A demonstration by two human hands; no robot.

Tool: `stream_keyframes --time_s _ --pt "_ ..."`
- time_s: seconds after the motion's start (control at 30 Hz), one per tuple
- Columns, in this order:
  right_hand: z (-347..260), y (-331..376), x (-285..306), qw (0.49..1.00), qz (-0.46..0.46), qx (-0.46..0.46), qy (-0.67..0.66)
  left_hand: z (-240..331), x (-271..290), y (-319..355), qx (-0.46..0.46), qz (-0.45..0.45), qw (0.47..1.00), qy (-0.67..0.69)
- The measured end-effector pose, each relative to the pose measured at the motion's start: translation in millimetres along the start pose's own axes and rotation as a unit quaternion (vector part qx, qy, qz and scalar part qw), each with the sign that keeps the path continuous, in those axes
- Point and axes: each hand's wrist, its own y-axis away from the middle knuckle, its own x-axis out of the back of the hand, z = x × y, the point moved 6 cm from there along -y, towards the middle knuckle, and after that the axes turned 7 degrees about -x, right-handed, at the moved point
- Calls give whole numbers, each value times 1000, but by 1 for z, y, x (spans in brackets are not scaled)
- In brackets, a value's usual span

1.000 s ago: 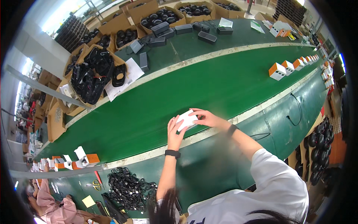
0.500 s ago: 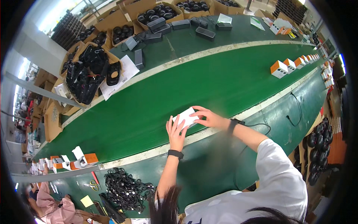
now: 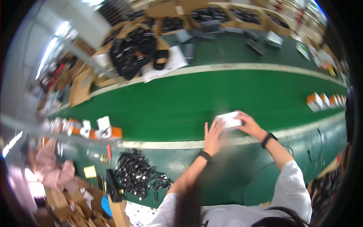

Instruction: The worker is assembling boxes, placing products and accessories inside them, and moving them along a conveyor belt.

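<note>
A small white box (image 3: 229,120) sits at the near side of the green conveyor belt (image 3: 166,109), between my two hands. My right hand (image 3: 251,125) grips its right end, with the fingers bent over the top corner. At the left end, my left hand (image 3: 214,139) rests against the box with fingers stretched out, one of them apart from the rest. A dark band circles each wrist. Motion blurs the box and hands a little, and the box's underside is hidden.
Orange-and-white boxes (image 3: 314,102) line the belt at right; open ones (image 3: 112,131) stand at left. Tangled black cables (image 3: 136,172) lie on the near table beside a yellow note (image 3: 90,171). Across the belt are cartons of black parts (image 3: 210,15). Someone in pink (image 3: 56,168) sits at left.
The view has swung, shifting the scene. My left fingers have moved from across the box's top to its left end; my right hand stays on the right end.
</note>
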Motion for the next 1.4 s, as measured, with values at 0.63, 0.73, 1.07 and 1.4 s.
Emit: stream_keyframes --time_s 0.63,0.73,1.07,1.4 --pt "91 116 155 943 278 -118 142 -261 308 183 424 315 802 -281" --pt "97 153 144 945 251 -167 125 -274 296 180 440 319 790 -284" --pt "-43 66 -35 980 62 -185 -34 -257 291 151 367 349 832 -226" --pt "-69 -75 -182 960 77 -135 -232 -115 115 50 337 263 893 140"
